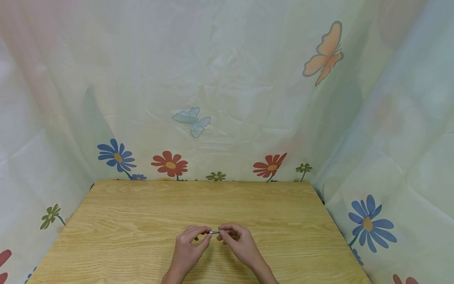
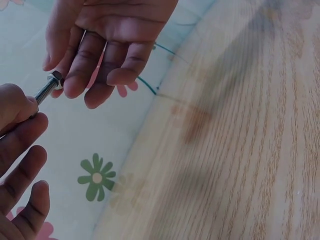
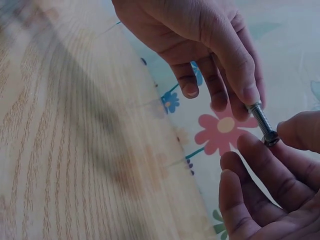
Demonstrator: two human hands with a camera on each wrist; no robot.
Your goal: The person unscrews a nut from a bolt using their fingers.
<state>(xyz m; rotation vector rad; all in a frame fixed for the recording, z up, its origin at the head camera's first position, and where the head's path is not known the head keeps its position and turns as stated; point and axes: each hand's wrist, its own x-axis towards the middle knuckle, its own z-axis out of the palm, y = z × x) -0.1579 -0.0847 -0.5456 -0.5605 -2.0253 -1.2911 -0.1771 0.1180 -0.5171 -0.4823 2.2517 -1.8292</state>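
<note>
Holding a short silver threaded metal bolt point(image 1: 214, 232) level between both hands, we keep it just above the near middle of the light wooden table point(image 1: 142, 213). Our left hand point(image 1: 188, 246) pinches the bolt's left end; our right hand point(image 1: 237, 241) pinches the small hexagonal metal nut point(image 3: 270, 138) on its right end. Its long axis runs left to right. Open table lies all around.

Wooden table point(image 1: 142, 221), floral butterfly curtain point(image 1: 227, 79) behind, soft light
</note>
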